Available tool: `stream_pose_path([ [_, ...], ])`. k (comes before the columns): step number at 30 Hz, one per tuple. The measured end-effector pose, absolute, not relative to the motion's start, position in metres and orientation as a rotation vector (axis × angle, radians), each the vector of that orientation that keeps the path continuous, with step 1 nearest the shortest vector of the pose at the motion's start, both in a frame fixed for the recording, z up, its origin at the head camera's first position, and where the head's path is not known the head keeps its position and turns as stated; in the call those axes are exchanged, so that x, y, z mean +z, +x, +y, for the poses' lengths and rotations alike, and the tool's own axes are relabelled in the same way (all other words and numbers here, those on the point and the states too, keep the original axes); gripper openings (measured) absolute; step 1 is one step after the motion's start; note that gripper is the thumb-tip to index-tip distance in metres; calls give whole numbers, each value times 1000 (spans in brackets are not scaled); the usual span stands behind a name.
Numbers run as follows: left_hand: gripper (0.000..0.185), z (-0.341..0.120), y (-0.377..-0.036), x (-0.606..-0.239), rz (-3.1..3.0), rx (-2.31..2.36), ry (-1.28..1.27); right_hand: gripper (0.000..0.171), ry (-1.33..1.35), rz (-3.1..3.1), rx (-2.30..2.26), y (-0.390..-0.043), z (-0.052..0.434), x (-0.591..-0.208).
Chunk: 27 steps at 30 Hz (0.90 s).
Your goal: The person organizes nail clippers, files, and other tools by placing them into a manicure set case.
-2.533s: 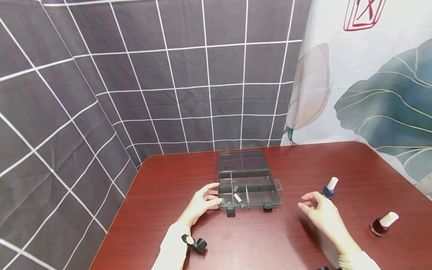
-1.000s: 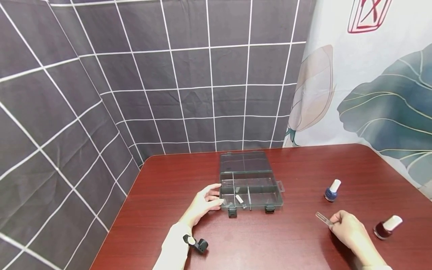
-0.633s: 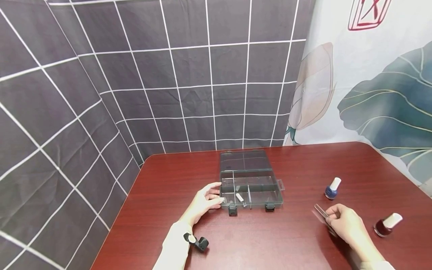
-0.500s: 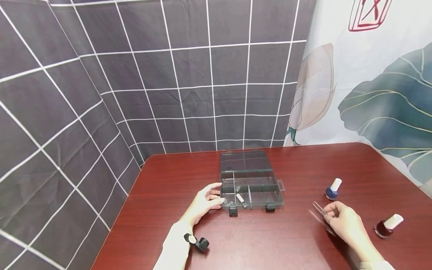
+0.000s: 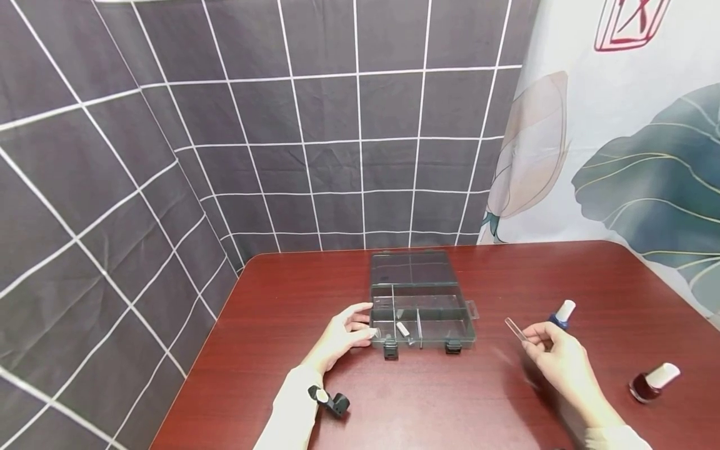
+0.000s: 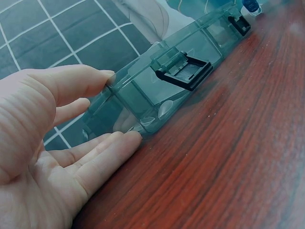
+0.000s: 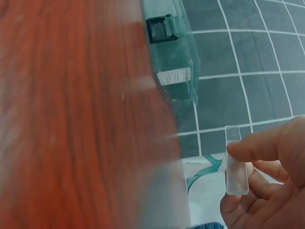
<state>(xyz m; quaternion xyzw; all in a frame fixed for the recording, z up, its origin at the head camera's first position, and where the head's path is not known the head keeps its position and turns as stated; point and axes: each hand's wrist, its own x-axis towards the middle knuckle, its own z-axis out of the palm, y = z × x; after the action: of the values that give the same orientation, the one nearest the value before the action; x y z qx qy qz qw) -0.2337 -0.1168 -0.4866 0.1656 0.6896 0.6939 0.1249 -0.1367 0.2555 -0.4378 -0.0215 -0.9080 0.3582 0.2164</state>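
The right hand (image 5: 554,359), at the lower right of the head view, pinches a small clear plastic strip (image 5: 515,329) between thumb and fingertips and holds it up off the bench (image 5: 450,400); the strip juts toward the upper left from the fingers. From the right wrist view the same strip (image 7: 236,162) stands nearly upright, with the thumb laid across its upper part and the other fingers (image 7: 257,191) curled behind it.

The left hand (image 5: 343,337) rests at the left end of a smoky clear plastic box (image 5: 422,306) in the middle of the frame. Its fingers are fairly straight and touch the box's near left corner; the left wrist view shows the thumb (image 6: 71,83) against the upper edge of the box wall (image 6: 143,95) and a finger along its foot. The box lid lies open toward the wall, and a small white piece (image 5: 402,329) sits in one of the front compartments.

A blue bottle with a white cap (image 5: 561,314) stands just behind the right hand. A dark red bottle (image 5: 652,382) lies tilted near the right edge, well apart from the box.
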Motion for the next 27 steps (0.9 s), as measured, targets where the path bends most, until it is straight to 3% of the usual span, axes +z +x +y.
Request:
stream_pose_path([
  [27, 59, -117, -234, -485, 2011, 2019, 501, 18, 270, -2500, 1202, -179, 188, -424],
])
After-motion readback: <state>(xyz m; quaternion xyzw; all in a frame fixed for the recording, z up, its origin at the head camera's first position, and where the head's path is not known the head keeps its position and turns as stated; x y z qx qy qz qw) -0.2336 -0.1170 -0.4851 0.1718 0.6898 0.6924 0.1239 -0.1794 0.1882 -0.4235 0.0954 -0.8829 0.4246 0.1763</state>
